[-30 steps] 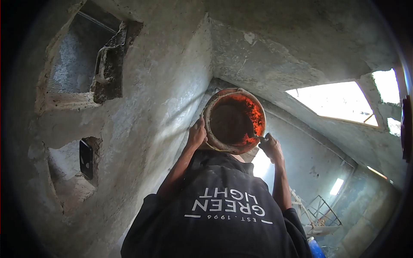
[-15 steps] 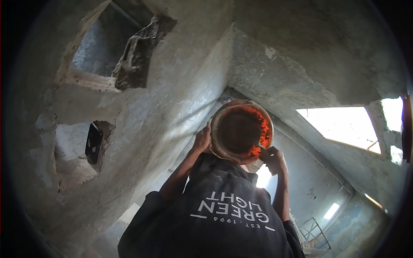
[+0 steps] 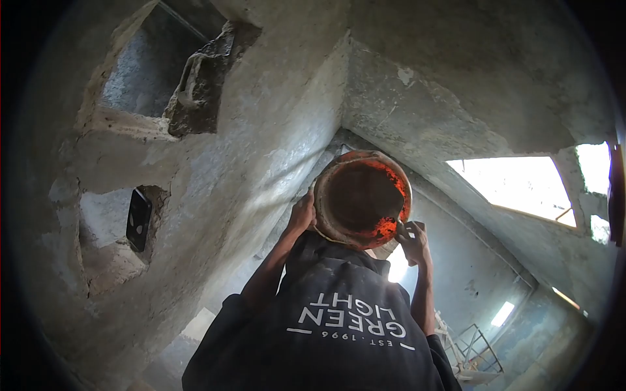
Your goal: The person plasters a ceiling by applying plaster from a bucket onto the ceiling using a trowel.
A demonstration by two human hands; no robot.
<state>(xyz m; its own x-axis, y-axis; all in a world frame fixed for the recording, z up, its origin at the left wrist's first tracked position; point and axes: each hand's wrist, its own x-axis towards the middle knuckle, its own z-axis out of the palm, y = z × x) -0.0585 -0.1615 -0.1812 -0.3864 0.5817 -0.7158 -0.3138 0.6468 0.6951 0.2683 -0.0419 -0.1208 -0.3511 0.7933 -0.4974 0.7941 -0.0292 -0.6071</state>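
A round, shallow basin [image 3: 362, 199] is held in front of my dark printed shirt [image 3: 332, 319]. Its inside is dark brown, with bright orange-red patches along the right and lower right, and its rim looks worn and crusted. My left hand [image 3: 304, 212] grips the rim on the left side. At the lower right rim is my right hand [image 3: 414, 242], its fingers curled together beside the orange patch. A small greyish tip shows between those fingers and the rim; what it belongs to I cannot make out.
Rough plastered walls slope in on both sides. A black phone [image 3: 138, 219] leans in a niche on the left, below a larger broken opening [image 3: 140, 75]. Bright window openings [image 3: 515, 186] are at right. A metal frame [image 3: 479, 352] stands at lower right.
The basin and both hands have shifted slightly left in view, as has the room. My right hand has drawn a little toward the rim, and the orange patch along the right looks narrower.
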